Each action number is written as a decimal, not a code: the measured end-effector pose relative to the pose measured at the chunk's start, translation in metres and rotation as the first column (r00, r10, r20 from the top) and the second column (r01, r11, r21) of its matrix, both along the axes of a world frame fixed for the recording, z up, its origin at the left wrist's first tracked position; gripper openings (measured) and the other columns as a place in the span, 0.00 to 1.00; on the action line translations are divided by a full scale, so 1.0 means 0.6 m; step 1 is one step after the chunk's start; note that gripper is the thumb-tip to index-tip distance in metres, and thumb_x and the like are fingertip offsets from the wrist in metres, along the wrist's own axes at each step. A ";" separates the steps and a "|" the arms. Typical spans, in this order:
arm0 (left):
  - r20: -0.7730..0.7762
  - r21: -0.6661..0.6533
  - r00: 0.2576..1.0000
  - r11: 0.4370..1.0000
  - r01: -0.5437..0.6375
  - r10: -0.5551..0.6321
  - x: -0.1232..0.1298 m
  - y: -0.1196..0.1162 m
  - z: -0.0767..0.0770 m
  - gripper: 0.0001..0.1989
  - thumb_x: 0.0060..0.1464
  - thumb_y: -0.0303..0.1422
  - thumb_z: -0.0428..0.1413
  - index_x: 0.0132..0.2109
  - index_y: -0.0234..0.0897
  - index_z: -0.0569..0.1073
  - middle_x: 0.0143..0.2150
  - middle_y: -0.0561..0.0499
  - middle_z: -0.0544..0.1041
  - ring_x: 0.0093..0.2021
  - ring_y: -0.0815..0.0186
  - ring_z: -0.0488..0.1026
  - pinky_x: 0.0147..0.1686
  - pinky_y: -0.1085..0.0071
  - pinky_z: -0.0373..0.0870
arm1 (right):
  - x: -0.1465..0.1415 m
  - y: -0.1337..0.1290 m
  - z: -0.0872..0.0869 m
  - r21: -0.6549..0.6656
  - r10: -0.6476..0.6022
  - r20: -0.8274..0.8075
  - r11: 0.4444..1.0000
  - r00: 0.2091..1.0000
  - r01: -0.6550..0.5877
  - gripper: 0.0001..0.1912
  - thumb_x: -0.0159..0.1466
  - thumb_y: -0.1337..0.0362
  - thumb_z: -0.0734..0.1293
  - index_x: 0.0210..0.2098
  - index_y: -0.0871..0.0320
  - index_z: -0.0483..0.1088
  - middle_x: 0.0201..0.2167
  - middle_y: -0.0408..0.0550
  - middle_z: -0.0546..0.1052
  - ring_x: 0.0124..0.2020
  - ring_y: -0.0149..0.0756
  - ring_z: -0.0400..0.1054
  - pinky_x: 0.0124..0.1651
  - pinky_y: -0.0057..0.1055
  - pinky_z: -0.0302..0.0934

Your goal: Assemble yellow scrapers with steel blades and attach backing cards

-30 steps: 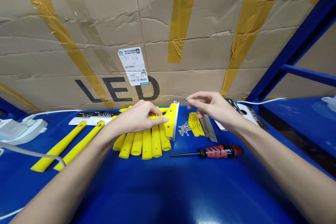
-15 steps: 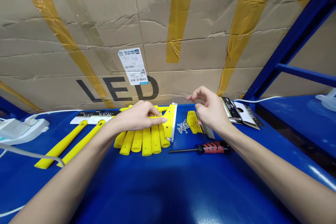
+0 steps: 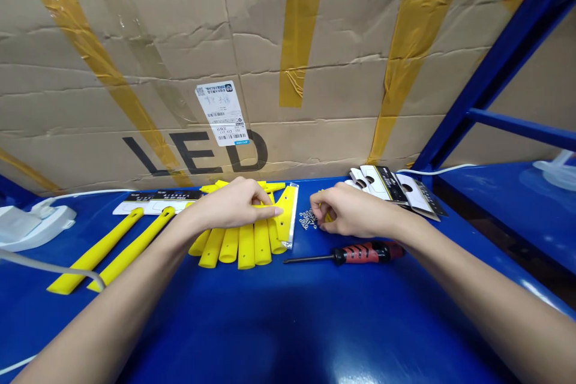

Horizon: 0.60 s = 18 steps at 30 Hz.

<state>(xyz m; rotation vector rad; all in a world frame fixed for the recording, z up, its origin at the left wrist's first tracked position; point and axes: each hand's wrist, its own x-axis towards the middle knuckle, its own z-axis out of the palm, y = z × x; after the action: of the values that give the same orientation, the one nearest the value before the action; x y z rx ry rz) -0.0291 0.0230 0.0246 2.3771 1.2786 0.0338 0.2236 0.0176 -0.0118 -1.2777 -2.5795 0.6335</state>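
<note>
My left hand (image 3: 234, 203) pinches a yellow scraper (image 3: 286, 211) between thumb and fingers. Its wide head points right, with a blade in a clear cover along the edge. Under that hand lie several yellow tubular handles (image 3: 245, 247), fanned out. My right hand (image 3: 348, 211) is down beside a small heap of screws (image 3: 308, 220), its fingertips drawn together. A bit of yellow shows by those fingers, where the stack of small yellow plates lies mostly covered. What the fingertips grip is hidden. A red and black screwdriver (image 3: 366, 254) lies just in front, its shaft pointing left.
Packaging cards (image 3: 382, 183) lie behind my right hand. Two long yellow handles (image 3: 108, 240) rest at the left near more cards (image 3: 155, 201) and a white power strip (image 3: 38, 228). A big taped carton (image 3: 252, 72) walls off the back; a blue metal post (image 3: 490, 66) slants at the right.
My right hand has come down and left to the screws and yellow plates, its fingers drawing in. The cards behind it show more. My left hand keeps its hold on the scraper.
</note>
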 end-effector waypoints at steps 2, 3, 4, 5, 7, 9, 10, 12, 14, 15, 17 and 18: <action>-0.002 -0.001 1.000 1.000 -0.004 0.004 0.001 0.000 0.000 0.23 0.58 0.48 0.54 0.23 0.38 0.59 0.22 0.56 0.53 0.23 0.70 0.48 0.23 0.67 0.45 | -0.006 0.000 -0.004 0.027 0.030 0.030 0.999 0.999 -0.031 0.07 0.53 0.73 0.68 0.26 0.55 0.68 0.24 0.39 0.76 0.26 0.30 0.66 0.29 0.28 0.53; -0.002 0.000 1.000 1.000 -0.004 0.004 0.001 -0.001 0.000 0.23 0.58 0.48 0.54 0.23 0.38 0.59 0.22 0.56 0.54 0.23 0.70 0.48 0.23 0.67 0.45 | -0.009 0.000 -0.005 0.041 0.038 0.046 0.998 0.998 -0.040 0.07 0.54 0.74 0.68 0.26 0.55 0.69 0.24 0.39 0.75 0.26 0.30 0.66 0.29 0.28 0.52; 0.000 0.000 1.000 1.000 -0.004 0.004 0.001 -0.001 0.000 0.23 0.58 0.48 0.54 0.22 0.38 0.60 0.22 0.56 0.55 0.23 0.70 0.49 0.23 0.67 0.45 | -0.012 0.000 -0.006 0.059 0.040 0.063 0.997 0.997 -0.043 0.07 0.54 0.74 0.68 0.26 0.55 0.69 0.24 0.39 0.75 0.26 0.30 0.65 0.30 0.28 0.52; 0.002 -0.001 1.000 1.000 -0.003 0.003 0.001 -0.001 -0.001 0.23 0.58 0.48 0.54 0.22 0.38 0.61 0.21 0.56 0.55 0.22 0.71 0.49 0.23 0.67 0.45 | -0.014 -0.001 -0.006 0.079 0.036 0.078 0.996 0.996 -0.042 0.08 0.54 0.74 0.68 0.26 0.55 0.70 0.24 0.40 0.75 0.26 0.31 0.65 0.30 0.29 0.51; 0.002 -0.003 1.000 1.000 -0.010 0.010 -0.001 0.000 -0.001 0.23 0.58 0.49 0.53 0.22 0.38 0.63 0.21 0.56 0.58 0.22 0.70 0.51 0.23 0.67 0.46 | -0.018 -0.002 -0.004 0.114 0.025 0.105 0.993 0.994 -0.037 0.08 0.54 0.75 0.68 0.26 0.55 0.70 0.25 0.41 0.75 0.27 0.32 0.64 0.30 0.29 0.50; -0.005 0.001 1.000 1.000 -0.022 0.022 -0.003 0.001 -0.002 0.23 0.58 0.49 0.53 0.22 0.39 0.63 0.20 0.56 0.58 0.21 0.70 0.52 0.23 0.67 0.46 | -0.020 -0.003 -0.003 0.134 0.021 0.126 0.990 0.992 -0.038 0.08 0.54 0.75 0.68 0.27 0.55 0.71 0.25 0.42 0.75 0.28 0.32 0.64 0.30 0.29 0.49; -0.007 0.003 1.000 1.000 -0.025 0.025 -0.003 0.001 -0.002 0.23 0.58 0.49 0.53 0.22 0.39 0.62 0.20 0.56 0.58 0.21 0.70 0.52 0.23 0.67 0.46 | -0.020 -0.003 -0.003 0.140 0.020 0.133 0.989 0.991 -0.039 0.08 0.55 0.75 0.68 0.27 0.55 0.71 0.26 0.42 0.75 0.28 0.32 0.64 0.30 0.29 0.49; -0.014 0.006 1.000 1.000 -0.028 0.028 -0.005 0.002 -0.003 0.24 0.58 0.49 0.53 0.22 0.39 0.60 0.21 0.56 0.57 0.21 0.70 0.51 0.23 0.67 0.46 | -0.020 -0.003 -0.003 0.149 0.017 0.145 0.988 0.989 -0.039 0.07 0.55 0.74 0.68 0.27 0.55 0.71 0.26 0.42 0.75 0.27 0.32 0.63 0.30 0.29 0.49; -0.026 0.003 0.999 0.999 -0.032 0.032 -0.005 0.003 -0.004 0.24 0.58 0.50 0.53 0.23 0.39 0.59 0.21 0.56 0.57 0.21 0.70 0.51 0.22 0.67 0.46 | -0.019 -0.003 -0.003 0.154 0.015 0.152 0.987 0.988 -0.038 0.07 0.55 0.74 0.68 0.28 0.55 0.71 0.26 0.42 0.75 0.27 0.32 0.63 0.30 0.29 0.48; -0.032 0.000 0.999 0.999 -0.036 0.036 -0.005 0.003 -0.004 0.24 0.59 0.50 0.52 0.23 0.39 0.59 0.21 0.56 0.57 0.21 0.70 0.52 0.22 0.67 0.46 | -0.019 -0.003 -0.003 0.155 0.015 0.154 0.987 0.988 -0.039 0.07 0.55 0.74 0.67 0.28 0.55 0.71 0.26 0.42 0.75 0.27 0.32 0.63 0.30 0.29 0.48; -0.042 -0.005 0.998 0.999 -0.042 0.042 -0.005 0.003 -0.004 0.24 0.58 0.51 0.52 0.23 0.39 0.58 0.21 0.56 0.58 0.21 0.71 0.52 0.22 0.67 0.46 | -0.019 -0.002 -0.003 0.159 0.010 0.159 0.987 0.987 -0.036 0.08 0.55 0.74 0.67 0.28 0.55 0.71 0.25 0.42 0.75 0.26 0.31 0.62 0.29 0.29 0.48; -0.045 -0.006 0.998 0.999 -0.044 0.044 -0.004 0.003 -0.004 0.24 0.58 0.50 0.52 0.23 0.39 0.58 0.21 0.56 0.58 0.21 0.71 0.52 0.22 0.67 0.46 | -0.019 -0.002 -0.002 0.162 0.005 0.161 0.986 0.987 -0.032 0.07 0.55 0.74 0.67 0.27 0.55 0.71 0.25 0.42 0.75 0.26 0.31 0.62 0.29 0.29 0.47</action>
<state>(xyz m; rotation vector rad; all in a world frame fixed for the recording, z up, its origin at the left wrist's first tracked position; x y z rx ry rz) -0.0317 0.0249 0.0222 2.3564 1.3492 -0.0106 0.2122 0.0162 -0.0132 -1.3004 -2.7082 0.3242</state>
